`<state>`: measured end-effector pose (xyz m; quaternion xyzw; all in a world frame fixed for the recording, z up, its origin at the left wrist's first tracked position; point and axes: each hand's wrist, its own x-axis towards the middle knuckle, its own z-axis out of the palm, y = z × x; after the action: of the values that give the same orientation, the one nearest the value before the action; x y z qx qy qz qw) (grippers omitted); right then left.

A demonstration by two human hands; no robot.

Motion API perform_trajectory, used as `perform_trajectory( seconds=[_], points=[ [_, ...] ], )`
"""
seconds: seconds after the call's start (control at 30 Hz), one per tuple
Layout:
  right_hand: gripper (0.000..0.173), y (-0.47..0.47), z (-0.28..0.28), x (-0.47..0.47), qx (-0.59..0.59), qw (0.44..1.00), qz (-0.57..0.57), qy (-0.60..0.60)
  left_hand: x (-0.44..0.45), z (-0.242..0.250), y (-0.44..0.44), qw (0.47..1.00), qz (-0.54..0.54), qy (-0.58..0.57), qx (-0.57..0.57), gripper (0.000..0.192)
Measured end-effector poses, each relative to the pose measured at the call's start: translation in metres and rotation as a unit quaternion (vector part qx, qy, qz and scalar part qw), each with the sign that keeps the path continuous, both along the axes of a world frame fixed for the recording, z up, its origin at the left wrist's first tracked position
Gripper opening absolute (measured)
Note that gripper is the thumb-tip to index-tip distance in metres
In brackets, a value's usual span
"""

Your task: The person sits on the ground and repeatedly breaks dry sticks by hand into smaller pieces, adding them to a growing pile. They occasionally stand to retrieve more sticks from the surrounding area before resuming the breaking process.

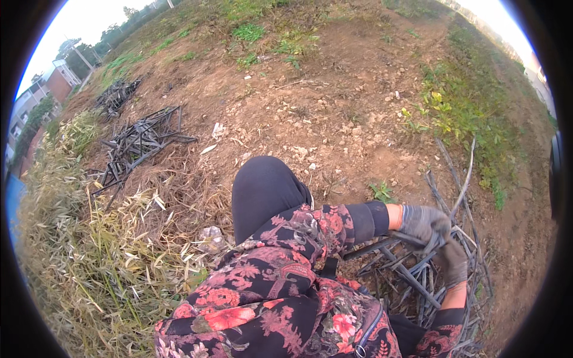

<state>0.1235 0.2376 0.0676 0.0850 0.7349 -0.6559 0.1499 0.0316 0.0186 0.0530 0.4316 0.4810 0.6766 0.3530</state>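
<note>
Both my hands wear grey work gloves and meet at the right, above a heap of dark dry sticks (418, 282). My left hand (424, 223), blurred by motion, is closed on a dark stick (406, 239). Just below it, my right hand (452, 262) is curled at the other end of this stick; its fingertips are partly hidden and blurred. Longer sticks, one of them pale (463, 179), stick out of the heap beyond my hands. My floral sleeve and bent dark-clad knee (266, 197) cover part of the ground before me.
Two more piles of dark sticks, a nearer (138, 143) and a farther one (117, 95), lie on the left. Dry bamboo foliage (112, 259) spreads over the lower left. Clods dot the bare soil (322, 112). Green plants (470, 112) grow at the right; buildings (60, 80) stand far left.
</note>
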Motion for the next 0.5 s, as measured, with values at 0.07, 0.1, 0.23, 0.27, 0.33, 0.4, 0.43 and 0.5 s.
perform_trajectory(
  seconds=[0.07, 0.1, 0.23, 0.27, 0.33, 0.4, 0.43, 0.5],
  points=[
    [0.067, 0.014, -0.001, -0.012, -0.154, 0.971, -0.181, -0.028, 0.02, 0.006, 0.003, 0.974, -0.048, 0.216, -0.045, 0.038],
    [0.077, 0.019, -0.003, -0.016, -0.19, 0.959, -0.206, -0.038, 0.034, 0.007, 0.009, 0.93, -0.073, 0.36, -0.029, 0.039],
    [0.08, 0.04, -0.02, -0.029, -0.265, 0.95, -0.162, -0.043, 0.087, -0.011, 0.028, 0.777, -0.141, 0.613, -0.023, 0.039],
    [0.072, 0.047, -0.024, -0.035, -0.249, 0.955, -0.157, -0.022, 0.089, -0.018, 0.032, 0.734, -0.165, 0.658, -0.033, 0.038],
    [0.064, 0.065, -0.03, -0.05, -0.216, 0.955, -0.202, 0.021, 0.084, -0.033, 0.034, 0.709, -0.138, 0.69, -0.031, 0.037],
    [0.056, 0.082, -0.029, -0.069, -0.203, 0.939, -0.278, 0.022, 0.072, -0.045, 0.03, 0.729, -0.119, 0.673, -0.035, 0.035],
    [0.053, 0.089, -0.026, -0.077, -0.192, 0.951, -0.238, 0.045, 0.065, -0.05, 0.025, 0.786, -0.102, 0.607, -0.048, 0.037],
    [0.046, 0.095, -0.011, -0.085, -0.136, 0.954, -0.26, 0.055, 0.051, -0.056, 0.018, 0.884, -0.059, 0.46, -0.066, 0.039]
  ],
)
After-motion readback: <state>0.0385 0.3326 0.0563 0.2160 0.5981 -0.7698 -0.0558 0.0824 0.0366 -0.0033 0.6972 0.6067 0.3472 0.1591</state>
